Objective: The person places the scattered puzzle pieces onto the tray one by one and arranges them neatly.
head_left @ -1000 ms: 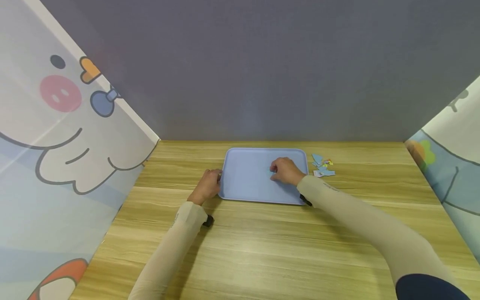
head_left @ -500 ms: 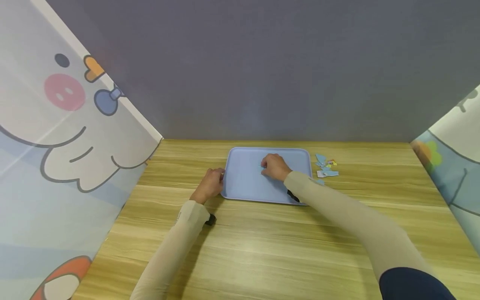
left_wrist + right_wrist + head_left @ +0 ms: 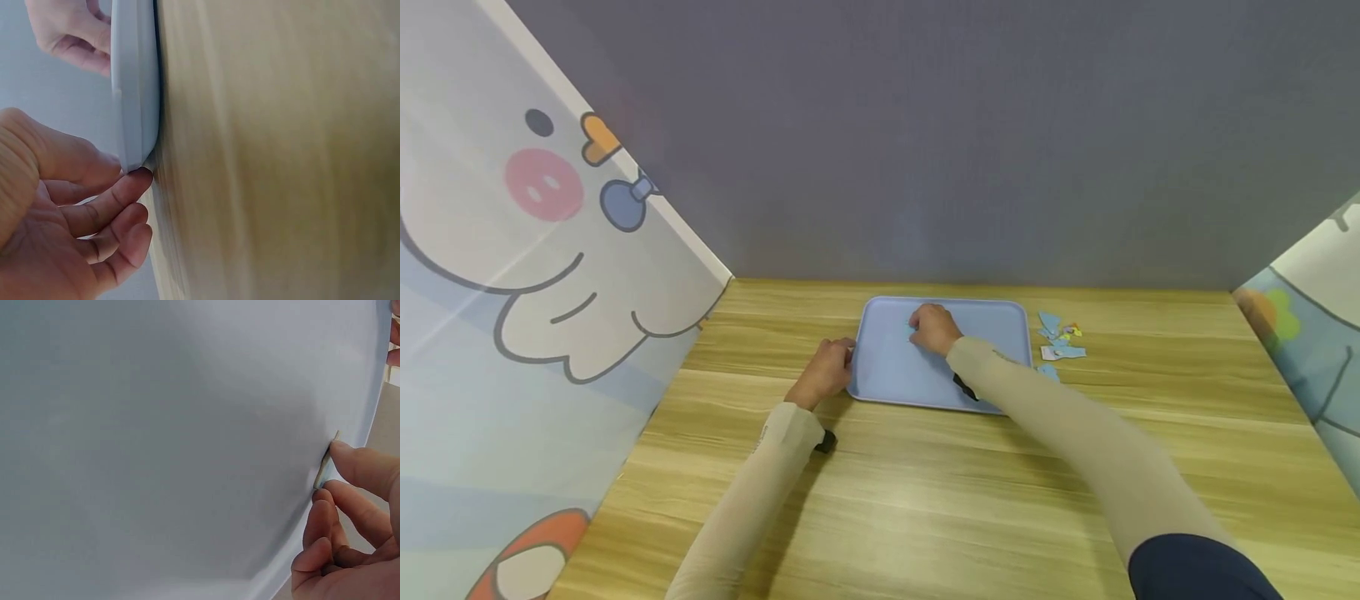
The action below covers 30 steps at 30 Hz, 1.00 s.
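Note:
A light blue rectangular tray (image 3: 895, 375) lies on the wooden table. My left hand (image 3: 826, 371) grips its left edge, and in the left wrist view the thumb is above the rim with a fingertip beneath. Over the tray's upper left part, my right hand (image 3: 936, 330) pinches a small flat light blue puzzle piece (image 3: 322, 467) between thumb and fingers. In the right wrist view the piece stands tilted, its thin tan edge showing, close to the tray's surface. Whether it touches the tray I cannot tell. The hand hides most of it in the head view.
Right of the tray lies a loose cluster of flat pieces (image 3: 1065, 352), mostly light blue, some with yellow. One blue piece (image 3: 1049, 372) sits by the tray's right edge, partly behind the right sleeve. A grey panel (image 3: 925, 150) rises behind the table.
My right hand has moved left and slightly away across the tray with the puzzle piece. My left hand stays at the tray's edge. The head view has shifted a little.

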Tool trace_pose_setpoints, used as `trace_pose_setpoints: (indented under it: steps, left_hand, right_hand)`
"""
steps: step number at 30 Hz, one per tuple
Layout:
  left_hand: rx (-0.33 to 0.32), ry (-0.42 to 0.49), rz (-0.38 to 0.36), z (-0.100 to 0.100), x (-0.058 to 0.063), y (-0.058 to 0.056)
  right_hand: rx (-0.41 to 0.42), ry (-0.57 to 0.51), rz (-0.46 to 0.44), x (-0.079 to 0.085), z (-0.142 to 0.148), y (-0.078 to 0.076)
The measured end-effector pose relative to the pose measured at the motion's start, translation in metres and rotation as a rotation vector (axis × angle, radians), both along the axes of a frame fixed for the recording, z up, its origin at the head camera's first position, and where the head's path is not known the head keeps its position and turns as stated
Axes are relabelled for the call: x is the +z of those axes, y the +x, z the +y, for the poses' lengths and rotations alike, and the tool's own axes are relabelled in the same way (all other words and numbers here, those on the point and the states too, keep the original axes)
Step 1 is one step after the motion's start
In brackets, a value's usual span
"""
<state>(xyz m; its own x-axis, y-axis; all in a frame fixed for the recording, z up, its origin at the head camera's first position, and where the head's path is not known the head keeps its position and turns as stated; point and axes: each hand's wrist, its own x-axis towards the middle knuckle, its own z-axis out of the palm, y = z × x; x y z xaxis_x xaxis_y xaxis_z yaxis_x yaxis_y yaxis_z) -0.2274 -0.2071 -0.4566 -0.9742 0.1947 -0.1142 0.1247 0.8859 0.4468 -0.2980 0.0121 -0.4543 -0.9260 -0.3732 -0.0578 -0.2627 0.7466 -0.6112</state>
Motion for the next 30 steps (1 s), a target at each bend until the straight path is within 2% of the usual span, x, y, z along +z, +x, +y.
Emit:
trace_pose_setpoints:
  steps: [5, 11, 18, 24, 30]
  left_hand:
    - [-0.013, 0.0, 0.008, 0.0, 0.0, 0.001]
    - [-0.023, -0.013, 0.019, 0.0, -0.001, 0.0]
    - [-0.031, -0.01, 0.013, 0.0, -0.001, -0.001]
    - [-0.028, -0.009, 0.01, -0.002, -0.001, 0.0]
    - [-0.028, -0.001, -0.002, -0.003, -0.002, -0.001]
  right_hand:
    - [-0.008, 0.002, 0.02, -0.003, -0.011, -0.003]
    - [-0.031, 0.026, 0.036, 0.001, -0.022, -0.004]
    - [-0.04, 0.014, 0.038, 0.0, -0.026, -0.006]
    - [-0.047, -0.061, 0.059, 0.002, -0.016, -0.008]
    - [-0.072, -0.059, 0.049, 0.01, 0.011, -0.011]
